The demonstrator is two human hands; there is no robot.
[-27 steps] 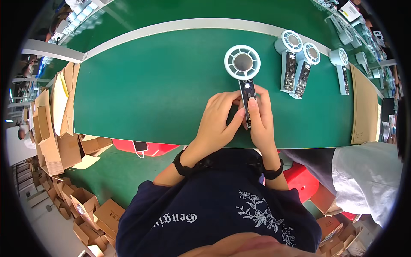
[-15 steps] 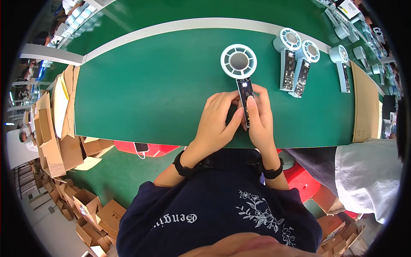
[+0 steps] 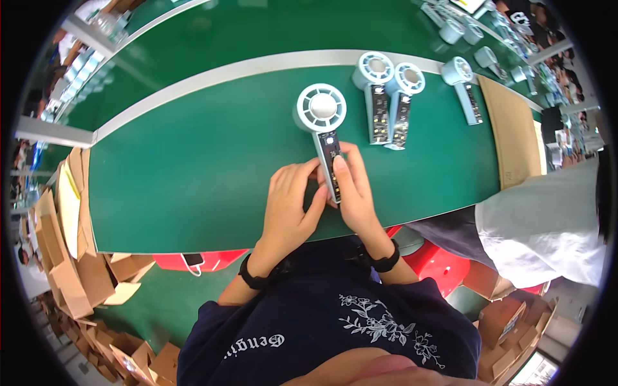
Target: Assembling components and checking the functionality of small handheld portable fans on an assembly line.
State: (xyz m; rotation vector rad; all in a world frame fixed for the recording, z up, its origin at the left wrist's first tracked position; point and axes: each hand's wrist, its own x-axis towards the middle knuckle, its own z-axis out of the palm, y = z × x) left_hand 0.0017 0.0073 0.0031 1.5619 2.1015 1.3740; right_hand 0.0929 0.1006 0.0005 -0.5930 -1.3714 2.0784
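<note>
A pale blue handheld fan (image 3: 321, 108) is held over the green table, its round head pointing away from me. The front of its handle is uncovered and shows a black circuit board (image 3: 330, 154) with a small lit spot near the top. My right hand (image 3: 355, 190) is closed around the handle, its thumb lying on the board. My left hand (image 3: 288, 202) grips the lower end from the other side with thumb and fingertips. Some fingertips of both hands are hidden behind the handle.
Two similar fans (image 3: 378, 112) lie side by side at the far right, with another fan (image 3: 465, 90) farther right. A cardboard sheet (image 3: 512, 128) lines the table's right end. Cardboard boxes (image 3: 74, 276) stand at the left. A person in a grey top (image 3: 534, 219) sits close on my right.
The whole view has swung, so the table and fans appear farther left and tilted. The held fan has turned slightly, showing more of its left side. Both hands keep their grip.
</note>
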